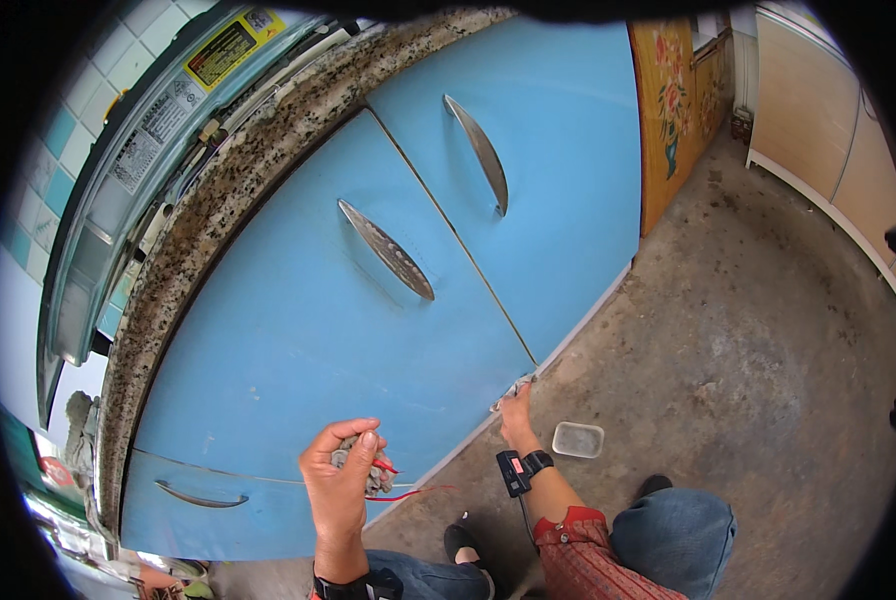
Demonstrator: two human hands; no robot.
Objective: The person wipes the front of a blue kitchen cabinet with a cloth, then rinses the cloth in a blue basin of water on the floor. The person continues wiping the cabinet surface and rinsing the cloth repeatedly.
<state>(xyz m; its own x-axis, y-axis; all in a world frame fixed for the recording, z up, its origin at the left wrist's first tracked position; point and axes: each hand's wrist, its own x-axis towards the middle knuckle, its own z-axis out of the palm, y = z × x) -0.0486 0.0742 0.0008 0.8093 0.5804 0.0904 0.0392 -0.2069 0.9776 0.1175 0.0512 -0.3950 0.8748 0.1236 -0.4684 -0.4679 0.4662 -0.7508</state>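
Observation:
My left hand (336, 478) is closed around a grey crumpled bundle (378, 480) with thin red strands hanging out of it; it looks like a rag, held in front of the blue cabinet door (298, 360). Farther right, my right hand (516, 420) reaches down to the bottom edge of the cabinet. Its fingers press a small whitish cloth (509, 391) against that edge, close to the seam between the two doors. Part of the cloth is hidden under the fingers. A small clear plastic tub (578, 440) stands on the floor just right of my right wrist.
Two metal handles, one left (388, 252) and one right (480, 158), stick out from the doors. A speckled stone countertop (208, 190) runs above, with a gas stove (118, 190) on it. Pale cabinets (818, 120) stand across the concrete floor (748, 340). My knee (678, 540) is at lower right.

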